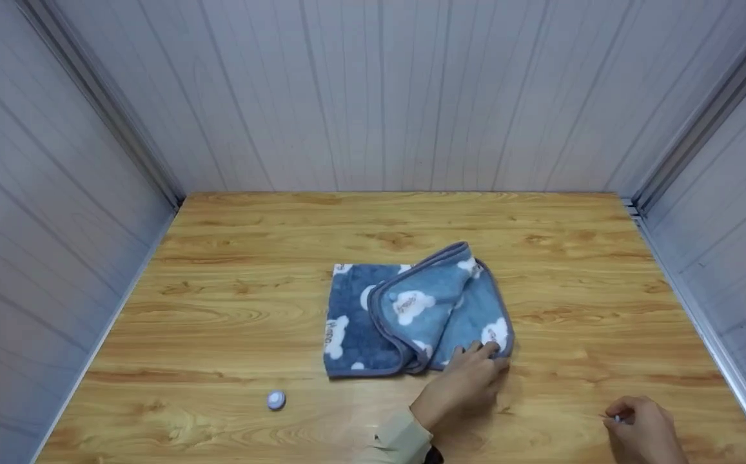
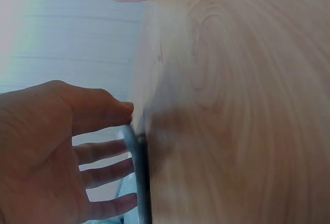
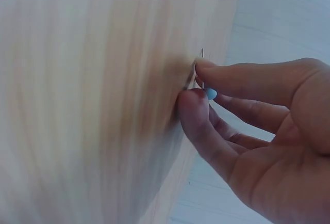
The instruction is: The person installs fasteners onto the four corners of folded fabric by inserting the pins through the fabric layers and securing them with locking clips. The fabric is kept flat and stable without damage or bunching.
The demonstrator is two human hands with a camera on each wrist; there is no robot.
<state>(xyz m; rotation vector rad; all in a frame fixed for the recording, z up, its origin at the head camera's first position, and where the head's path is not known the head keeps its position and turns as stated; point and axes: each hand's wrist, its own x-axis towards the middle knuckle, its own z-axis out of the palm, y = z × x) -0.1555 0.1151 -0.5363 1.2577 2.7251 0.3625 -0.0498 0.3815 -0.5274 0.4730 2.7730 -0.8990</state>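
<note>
While extended left fingers (image 2: pixel 107 176) touch the patterned blue blanket (image 1: pixel 418 309), right fingers (image 3: pixel 242 81) pinch a pin (image 3: pixel 211 94) (blue-headed).

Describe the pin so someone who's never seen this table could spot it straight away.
At the wood-grain table, look right of the blue patterned blanket to the person's right hand. It pinches the pin: a thin, pointed shaft with a pale blue rounded head, unlike the small, round, whitish piece left of the blanket.
</note>
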